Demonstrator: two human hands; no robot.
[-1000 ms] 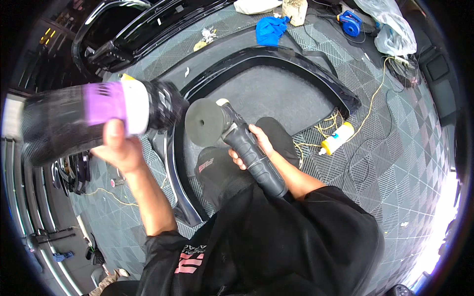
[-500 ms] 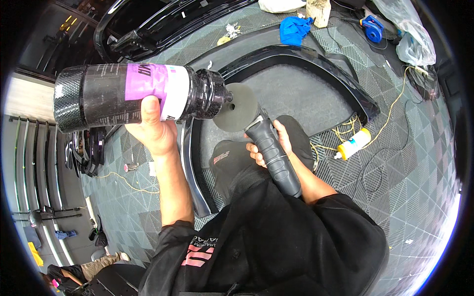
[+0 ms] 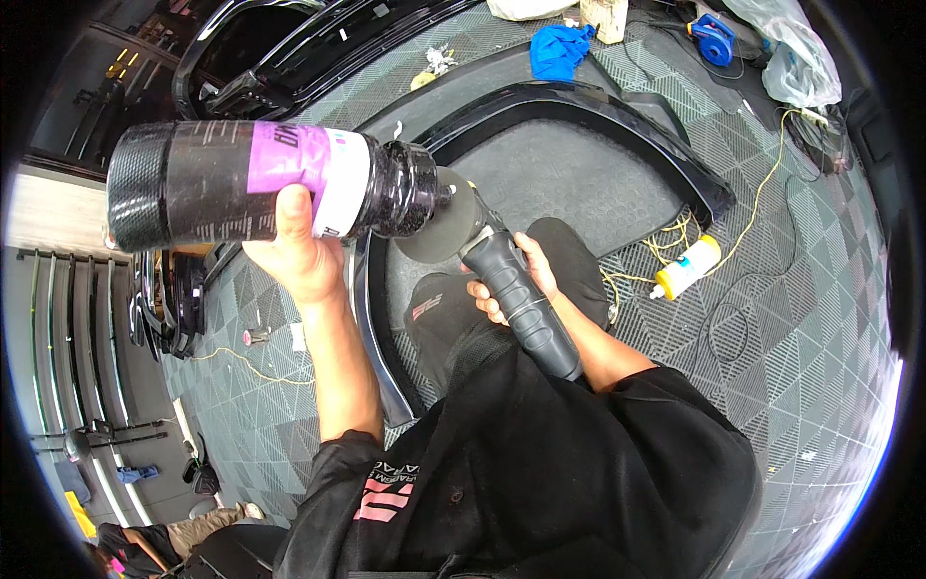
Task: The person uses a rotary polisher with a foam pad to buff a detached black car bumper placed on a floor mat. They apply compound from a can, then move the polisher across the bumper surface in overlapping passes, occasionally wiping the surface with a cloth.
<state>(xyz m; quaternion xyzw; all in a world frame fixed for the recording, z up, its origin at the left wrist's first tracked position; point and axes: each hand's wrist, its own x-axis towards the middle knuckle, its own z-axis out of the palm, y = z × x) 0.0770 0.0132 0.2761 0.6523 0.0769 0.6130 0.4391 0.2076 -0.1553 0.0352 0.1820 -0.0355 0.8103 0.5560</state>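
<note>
My left hand (image 3: pixel 307 262) is wrapped round a large black bottle (image 3: pixel 207 183) with a purple and white label. The bottle lies tipped on its side, its nozzle end pointing right. That nozzle reaches over a round dark-grey pad (image 3: pixel 434 241), partly covering it; whether the two touch I cannot tell. The pad sits on a black power polisher (image 3: pixel 526 304) with a ribbed handle, gripped by my right hand (image 3: pixel 540 273). Beyond and around my knees, a glossy black curved car panel (image 3: pixel 569 94) rests on a dark mat (image 3: pixel 569 174).
A yellow-capped white bottle (image 3: pixel 689 267) lies to the right, near a yellow cord (image 3: pixel 772 183). At the back are a blue cloth (image 3: pixel 559 53), a blue blower-like tool (image 3: pixel 714 41) and clear plastic bags (image 3: pixel 803 72). More glossy black panels (image 3: pixel 318 58) stand far left. Another person (image 3: pixel 159 545) is at lower left.
The bottle's nozzle end and the pad have come closer together, so the bottle now covers more of the pad. The view has shifted slightly. Both hands keep their holds.
</note>
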